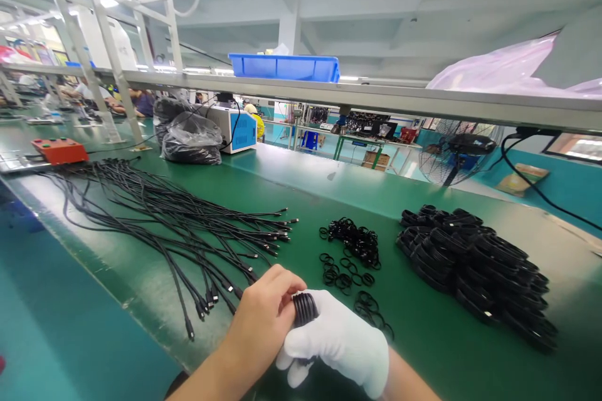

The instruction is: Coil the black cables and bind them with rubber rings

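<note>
White-gloved, my right hand (336,338) wrapped round a black cable coil (305,309) — lower turns mostly hidden. My bare left hand (266,304) pinched the coil's left side, fingertips out of sight. Loose cables (188,205) lay leftward over the green bench (291,169) — far ends lost in the tangle.

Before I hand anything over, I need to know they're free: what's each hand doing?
Left hand: bare, fingers curled against the coiled black cable; whether it grips can't be told.
Right hand: gloved, closed around that coil.
</note>
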A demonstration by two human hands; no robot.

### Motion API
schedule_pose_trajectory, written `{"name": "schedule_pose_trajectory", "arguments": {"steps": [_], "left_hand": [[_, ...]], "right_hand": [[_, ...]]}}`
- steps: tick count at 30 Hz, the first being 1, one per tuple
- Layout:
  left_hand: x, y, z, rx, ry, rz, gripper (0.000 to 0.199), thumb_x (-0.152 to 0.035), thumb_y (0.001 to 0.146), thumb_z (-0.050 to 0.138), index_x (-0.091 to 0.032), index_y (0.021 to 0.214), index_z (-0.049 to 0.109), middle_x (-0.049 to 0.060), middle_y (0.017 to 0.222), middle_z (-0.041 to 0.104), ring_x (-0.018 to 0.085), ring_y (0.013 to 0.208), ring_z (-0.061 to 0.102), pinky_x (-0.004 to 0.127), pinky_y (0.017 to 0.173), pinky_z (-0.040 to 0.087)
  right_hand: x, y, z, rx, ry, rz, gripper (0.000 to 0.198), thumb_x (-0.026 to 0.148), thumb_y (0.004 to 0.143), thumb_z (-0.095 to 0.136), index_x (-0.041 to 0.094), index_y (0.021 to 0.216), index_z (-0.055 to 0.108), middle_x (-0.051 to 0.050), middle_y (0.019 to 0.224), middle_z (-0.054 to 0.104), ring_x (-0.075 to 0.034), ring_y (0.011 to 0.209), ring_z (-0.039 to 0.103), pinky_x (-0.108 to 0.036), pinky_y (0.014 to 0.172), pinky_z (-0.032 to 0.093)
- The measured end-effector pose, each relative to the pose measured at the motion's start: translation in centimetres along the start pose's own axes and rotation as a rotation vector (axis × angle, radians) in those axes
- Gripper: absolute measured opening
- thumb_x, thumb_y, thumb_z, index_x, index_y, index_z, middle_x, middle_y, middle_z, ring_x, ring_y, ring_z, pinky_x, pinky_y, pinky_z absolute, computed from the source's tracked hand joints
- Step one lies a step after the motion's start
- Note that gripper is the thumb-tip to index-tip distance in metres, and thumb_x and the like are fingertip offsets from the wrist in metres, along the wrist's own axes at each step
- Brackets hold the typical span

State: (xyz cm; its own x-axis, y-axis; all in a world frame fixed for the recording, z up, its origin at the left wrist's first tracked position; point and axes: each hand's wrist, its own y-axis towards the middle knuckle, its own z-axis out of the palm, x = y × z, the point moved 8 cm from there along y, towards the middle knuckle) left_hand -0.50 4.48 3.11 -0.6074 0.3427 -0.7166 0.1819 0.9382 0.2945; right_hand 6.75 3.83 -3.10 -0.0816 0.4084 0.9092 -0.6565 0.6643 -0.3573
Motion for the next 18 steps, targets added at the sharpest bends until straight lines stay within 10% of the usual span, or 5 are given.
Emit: {"name": "schedule_pose_trajectory", "arguments": {"steps": [9, 18], "left_hand": [[1.2, 0.0, 0.4, -0.071, -0.137, -0.003, 0.026, -0.001, 0.072, 0.045, -0.019, 0.069, 0.063, -0.002, 0.067, 0.055, 0.012, 0.063, 0.056, 0.021, 0.059, 0.043], [3.6, -1.9, 1.6, 0.066, -0.248, -0.147, 0.014, -0.020, 0.073, 0.058, -0.024, 0.085, 0.064, 0.005, 0.131, 0.044, 0.028, 0.123, 0.039, 0.045, 0.105, 0.028]], "right_hand": [[-0.2, 0.3, 0.2, -0.045, 0.054, -0.006, 0.011, 0.015, 0.053, 0.066, 0.007, 0.060, 0.062, -0.005, 0.053, 0.060, -0.013, 0.045, 0.058, -0.025, 0.049, 0.048], [0.5, 1.1, -1.3, -0.035, 0.370, -0.201, 0.027, 0.030, 0.061, 0.073, 0.010, 0.074, 0.060, -0.001, 0.064, 0.055, -0.012, 0.058, 0.053, -0.027, 0.056, 0.043]]}}
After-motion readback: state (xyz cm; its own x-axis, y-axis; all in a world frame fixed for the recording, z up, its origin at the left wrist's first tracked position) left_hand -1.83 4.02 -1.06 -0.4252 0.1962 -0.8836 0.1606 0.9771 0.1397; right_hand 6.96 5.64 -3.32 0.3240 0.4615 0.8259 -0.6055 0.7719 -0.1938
